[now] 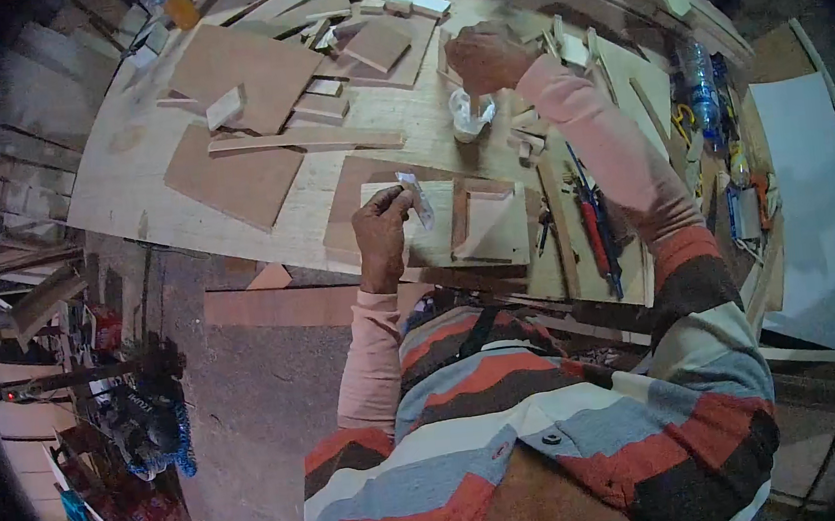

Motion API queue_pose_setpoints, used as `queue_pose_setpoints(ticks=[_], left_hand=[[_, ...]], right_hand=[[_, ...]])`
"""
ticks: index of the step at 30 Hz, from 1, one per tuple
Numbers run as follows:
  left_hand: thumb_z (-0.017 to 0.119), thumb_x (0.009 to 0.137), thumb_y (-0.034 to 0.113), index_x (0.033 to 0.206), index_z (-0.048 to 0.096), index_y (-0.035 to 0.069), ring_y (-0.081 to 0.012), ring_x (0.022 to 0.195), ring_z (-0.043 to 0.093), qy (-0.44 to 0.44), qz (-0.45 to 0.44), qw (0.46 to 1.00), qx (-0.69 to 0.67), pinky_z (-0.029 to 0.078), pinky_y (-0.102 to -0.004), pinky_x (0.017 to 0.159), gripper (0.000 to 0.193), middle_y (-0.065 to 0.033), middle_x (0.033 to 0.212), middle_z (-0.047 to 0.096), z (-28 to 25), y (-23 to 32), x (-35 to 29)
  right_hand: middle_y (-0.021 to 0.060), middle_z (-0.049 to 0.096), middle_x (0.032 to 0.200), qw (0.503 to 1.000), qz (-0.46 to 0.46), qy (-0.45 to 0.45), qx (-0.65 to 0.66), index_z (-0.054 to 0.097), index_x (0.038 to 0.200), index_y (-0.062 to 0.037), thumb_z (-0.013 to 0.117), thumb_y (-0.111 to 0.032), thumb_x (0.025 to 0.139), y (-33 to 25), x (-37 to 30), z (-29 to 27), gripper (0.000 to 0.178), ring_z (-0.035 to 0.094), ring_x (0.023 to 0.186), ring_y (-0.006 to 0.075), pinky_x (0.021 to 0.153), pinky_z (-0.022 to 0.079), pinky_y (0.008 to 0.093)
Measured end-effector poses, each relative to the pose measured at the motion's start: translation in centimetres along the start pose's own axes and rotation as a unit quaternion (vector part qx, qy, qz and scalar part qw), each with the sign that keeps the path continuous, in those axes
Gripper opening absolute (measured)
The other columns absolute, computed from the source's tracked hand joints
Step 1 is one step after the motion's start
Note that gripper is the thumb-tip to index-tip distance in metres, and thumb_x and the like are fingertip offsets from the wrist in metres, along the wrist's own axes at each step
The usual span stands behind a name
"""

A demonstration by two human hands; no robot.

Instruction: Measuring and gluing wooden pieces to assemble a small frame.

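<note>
My left hand (384, 232) is closed, pinching a small clear plastic packet (417, 200) between thumb and fingers. It is held over a pale wooden board near the table's front edge. Just right of the packet lies a flat wooden piece with raised strips (490, 220) along its edges. My right hand (490, 56) reaches to the far side of the table with its fingers curled. What those fingers hold, if anything, is hidden. Below that hand stands a small white container (470, 123) with a crumpled rim.
Brown panels (243, 66) and a long wood strip (306, 143) lie on the left of the table (119, 189). Near my right forearm are a red-handled tool (593, 234), wood offcuts and a clear plastic bottle (701, 93). A white sheet (809, 203) stands far right.
</note>
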State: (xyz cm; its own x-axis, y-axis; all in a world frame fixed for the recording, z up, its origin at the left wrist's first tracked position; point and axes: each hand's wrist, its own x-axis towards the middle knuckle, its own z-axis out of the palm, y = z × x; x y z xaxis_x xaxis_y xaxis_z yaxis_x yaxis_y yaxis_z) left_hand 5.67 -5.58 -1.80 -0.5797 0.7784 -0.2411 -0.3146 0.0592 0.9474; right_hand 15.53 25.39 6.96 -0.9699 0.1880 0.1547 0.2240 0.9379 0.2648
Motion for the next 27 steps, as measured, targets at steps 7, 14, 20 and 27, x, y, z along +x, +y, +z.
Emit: queue_pose_setpoints(ticks=[7,14,20,27], left_hand=[[0.072,0.086,0.014,0.105,0.075,-0.003,-0.0113,0.074,0.058,0.001,-0.012,1.0,0.011,0.048,-0.0264,0.07,0.026,-0.0034,0.086,0.071,-0.3,0.1,-0.8],[0.073,0.088,0.015,0.107,0.073,-0.003,-0.01,0.074,0.058,-0.033,-0.024,0.999,0.031,0.048,-0.025,0.071,0.026,-0.0032,0.087,0.07,0.4,-0.2,-0.6],[0.074,0.09,0.018,0.109,0.072,-0.003,-0.0119,0.08,0.062,-0.072,0.007,0.997,0.0,0.051,-0.0267,0.075,0.029,-0.0042,0.092,0.07,1.6,0.6,-0.6],[0.071,0.093,0.018,0.118,0.069,0.001,-0.0132,0.087,0.063,-0.172,-0.048,0.984,-0.009,0.05,-0.0268,0.078,0.031,-0.0038,0.1,0.069,3.2,0.8,0.1]], right_hand=[[0.003,0.07,0.086,0.972,0.095,-0.217,-0.005,0.069,0.082,-0.0152,0.065,-0.019,0.073,-5.9,3.3,-6.3,0.01,0.069,0.084,0.0253,0.07,0.055,0.0392],[0.0069,0.072,0.094,0.988,0.058,0.121,0.07,0.067,0.117,-0.014,0.058,-0.018,0.082,-4.6,0.0,-5.7,0.037,0.071,0.087,0.0282,0.077,0.057,0.0383],[0.0136,0.073,0.104,0.792,0.266,0.155,0.528,0.055,0.137,-0.008,0.064,-0.016,0.092,-8.1,-7.6,-7.2,0.047,0.07,0.096,0.0222,0.086,0.056,0.0355],[0.0063,0.07,0.106,0.563,0.397,0.091,0.719,0.056,0.134,-0.0009,0.063,-0.013,0.097,-17.4,-15.4,-4.0,0.04,0.067,0.098,0.0189,0.088,0.055,0.0338]])
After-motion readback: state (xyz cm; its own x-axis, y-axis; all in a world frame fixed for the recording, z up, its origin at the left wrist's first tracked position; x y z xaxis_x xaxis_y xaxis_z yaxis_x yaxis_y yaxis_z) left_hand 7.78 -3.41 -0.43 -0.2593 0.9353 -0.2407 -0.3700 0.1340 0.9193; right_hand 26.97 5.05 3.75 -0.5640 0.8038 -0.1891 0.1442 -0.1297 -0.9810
